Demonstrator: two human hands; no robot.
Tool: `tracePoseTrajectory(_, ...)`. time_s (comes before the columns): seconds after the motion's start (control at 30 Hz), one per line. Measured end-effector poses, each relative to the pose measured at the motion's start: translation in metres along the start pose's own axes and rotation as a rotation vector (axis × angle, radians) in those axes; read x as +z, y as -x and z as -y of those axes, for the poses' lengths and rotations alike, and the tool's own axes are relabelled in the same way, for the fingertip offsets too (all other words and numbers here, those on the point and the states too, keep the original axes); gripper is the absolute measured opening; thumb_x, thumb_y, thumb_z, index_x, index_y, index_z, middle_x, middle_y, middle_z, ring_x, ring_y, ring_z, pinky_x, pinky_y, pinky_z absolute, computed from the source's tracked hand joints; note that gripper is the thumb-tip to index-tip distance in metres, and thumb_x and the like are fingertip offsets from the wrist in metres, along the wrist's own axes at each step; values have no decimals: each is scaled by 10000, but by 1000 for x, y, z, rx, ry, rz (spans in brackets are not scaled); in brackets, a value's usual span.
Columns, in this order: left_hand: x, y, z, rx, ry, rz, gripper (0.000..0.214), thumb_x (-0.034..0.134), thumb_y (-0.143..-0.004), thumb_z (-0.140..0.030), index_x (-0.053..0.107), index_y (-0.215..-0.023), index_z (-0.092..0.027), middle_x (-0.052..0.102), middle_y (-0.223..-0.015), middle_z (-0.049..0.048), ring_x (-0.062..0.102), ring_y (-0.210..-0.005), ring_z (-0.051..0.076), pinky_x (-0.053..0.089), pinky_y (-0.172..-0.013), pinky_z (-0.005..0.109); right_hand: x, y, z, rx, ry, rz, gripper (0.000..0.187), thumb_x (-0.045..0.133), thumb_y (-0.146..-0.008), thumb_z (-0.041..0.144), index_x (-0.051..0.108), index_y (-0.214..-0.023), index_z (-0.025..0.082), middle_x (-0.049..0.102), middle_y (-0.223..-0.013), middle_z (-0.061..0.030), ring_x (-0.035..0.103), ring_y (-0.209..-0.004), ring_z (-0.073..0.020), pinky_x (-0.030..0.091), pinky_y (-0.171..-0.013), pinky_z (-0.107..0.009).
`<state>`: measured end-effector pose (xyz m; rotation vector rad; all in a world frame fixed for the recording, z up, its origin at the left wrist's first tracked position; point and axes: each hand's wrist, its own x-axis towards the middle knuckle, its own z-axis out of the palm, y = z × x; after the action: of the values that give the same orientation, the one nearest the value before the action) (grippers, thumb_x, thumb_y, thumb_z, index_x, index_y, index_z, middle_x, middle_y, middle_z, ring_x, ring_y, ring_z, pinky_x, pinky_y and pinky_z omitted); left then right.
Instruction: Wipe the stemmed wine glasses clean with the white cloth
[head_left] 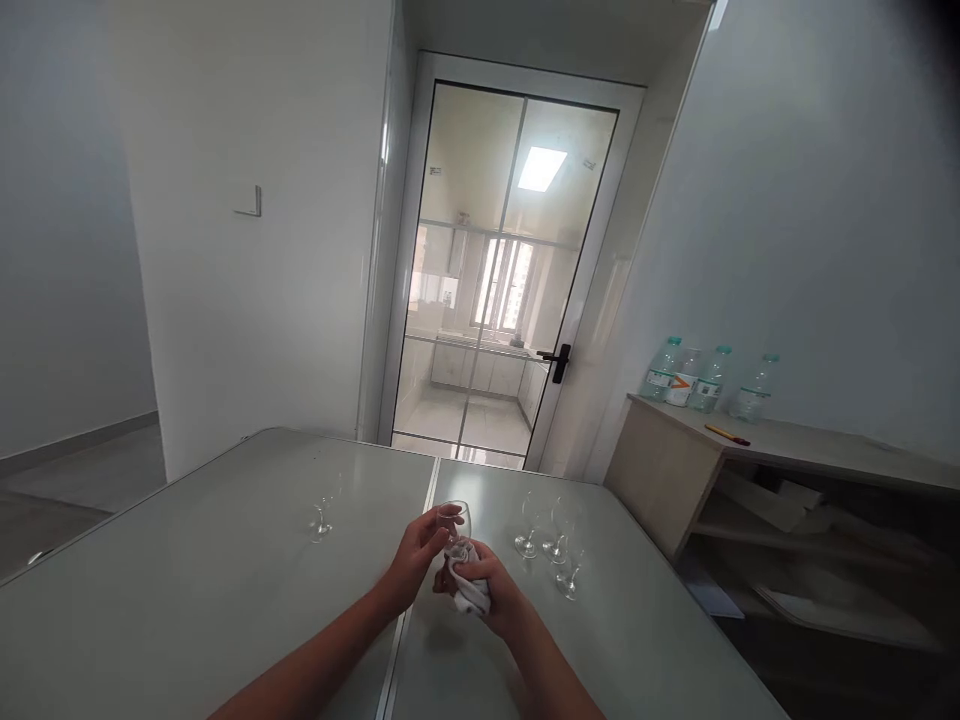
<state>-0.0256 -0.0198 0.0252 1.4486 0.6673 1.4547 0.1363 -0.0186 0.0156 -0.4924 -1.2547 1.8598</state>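
My left hand (416, 558) is closed round the bowl of a clear wine glass (454, 520), held above the grey table (187, 590). My right hand (487, 590) is closed on a white cloth (469, 585) pressed against the lower part of that glass. One wine glass (322, 512) stands alone on the table to the left. Three more wine glasses (551, 540) stand together to the right of my hands.
A glass door (502, 280) with a black handle is straight ahead, a kitchen behind it. A wooden shelf unit (750, 470) at the right carries several water bottles (705, 378) and a pencil (726, 434). A seam runs down the table's middle.
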Motion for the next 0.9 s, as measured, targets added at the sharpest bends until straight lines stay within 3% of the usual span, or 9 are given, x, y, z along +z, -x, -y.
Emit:
tracePoseTrajectory(0.07,0,0,1,-1,-2,-13,521,637,-882,-563,665,-1248,-194,695,-1180,140,639,-1109,308,532,-902,385,-3,1,0,25,0,14,383,772,-671,266,652,-1008,131,687,-706,-65,658,-674,-218,481,-663,-317)
tracePoseTrajectory(0.17,0,-1,2,14,-39,-42,493,665,-872,-532,666,-1230,-192,690,-1194,139,626,-1141,305,519,-935,387,-4,0,-2,-24,178,-96,371,777,-700,301,644,-1014,155,675,-688,-34,645,-665,-203,471,-637,-294)
tracePoseTrajectory(0.3,2,0,5,28,-129,-65,521,756,-812,-461,644,-1246,-196,698,-1148,126,649,-1076,278,510,-963,400,-1,-5,-6,-257,663,-259,238,748,-762,373,644,-846,176,646,-694,8,570,-641,-155,436,-630,-260)
tracePoseTrajectory(0.4,5,0,6,-25,-81,-133,562,800,-775,-418,622,-1268,-215,709,-1119,112,668,-1063,272,515,-963,405,2,-7,-5,-366,864,-305,200,700,-814,361,669,-905,186,669,-747,10,546,-663,-144,430,-655,-252)
tracePoseTrajectory(0.53,3,-1,-1,-90,147,-43,527,780,-791,-429,647,-1244,-194,715,-1171,151,664,-1106,298,517,-948,409,5,0,1,-167,512,-149,297,750,-745,359,659,-965,182,686,-799,-15,616,-713,-177,490,-709,-291)
tracePoseTrajectory(0.63,-1,-1,-1,-125,330,86,537,702,-829,-538,682,-1196,-146,730,-1100,180,696,-940,283,543,-816,391,8,9,4,102,185,104,373,750,-729,458,636,-919,158,641,-691,-31,652,-674,-218,524,-703,-358)
tracePoseTrajectory(0.7,-3,-1,2,-142,395,115,562,660,-846,-580,690,-1186,-134,734,-1066,183,699,-875,265,545,-759,370,11,13,3,167,123,174,405,760,-718,488,629,-908,156,628,-668,-34,661,-664,-229,531,-702,-377)
tracePoseTrajectory(0.8,-3,-2,7,-140,329,45,544,723,-814,-537,685,-1188,-143,740,-1068,175,707,-908,271,550,-783,365,11,8,-3,73,211,70,414,769,-740,438,623,-1023,174,671,-746,-40,671,-692,-226,534,-711,-370)
tracePoseTrajectory(0.9,-4,-5,8,-113,193,-67,537,803,-765,-451,669,-1196,-160,727,-1161,178,688,-1069,312,529,-939,426,6,-3,-9,-154,523,-130,322,743,-786,397,651,-1009,184,697,-805,-38,665,-744,-217,522,-737,-344)
